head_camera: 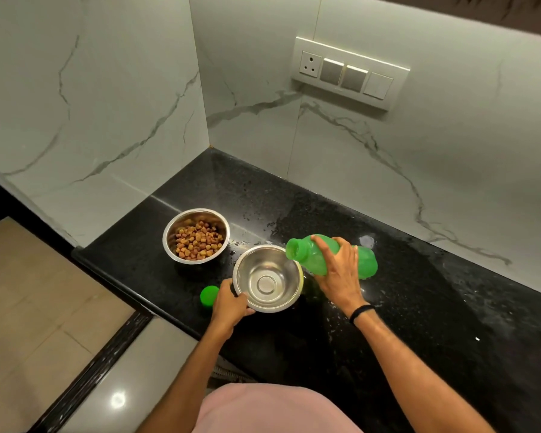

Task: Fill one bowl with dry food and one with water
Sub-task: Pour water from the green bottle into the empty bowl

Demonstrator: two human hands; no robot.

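Observation:
Two steel bowls stand on the black counter (403, 323). The far bowl (172, 226) holds brown dry food pieces. The near bowl (267, 278) looks empty, its bottom shining. My left hand (230, 306) grips the near bowl's front-left rim. My right hand (338, 275) holds a green plastic bottle (364, 259) tipped sideways, its open mouth over the near bowl's right rim. No stream of water shows at the mouth. The bottle's green cap (209, 295) lies on the counter just left of my left hand.
Water drops dot the counter around and behind the bowls. Marble walls close the counter's back and left sides, with a switch panel (347, 71) on the back wall. The counter's front edge drops to a tiled floor at the left.

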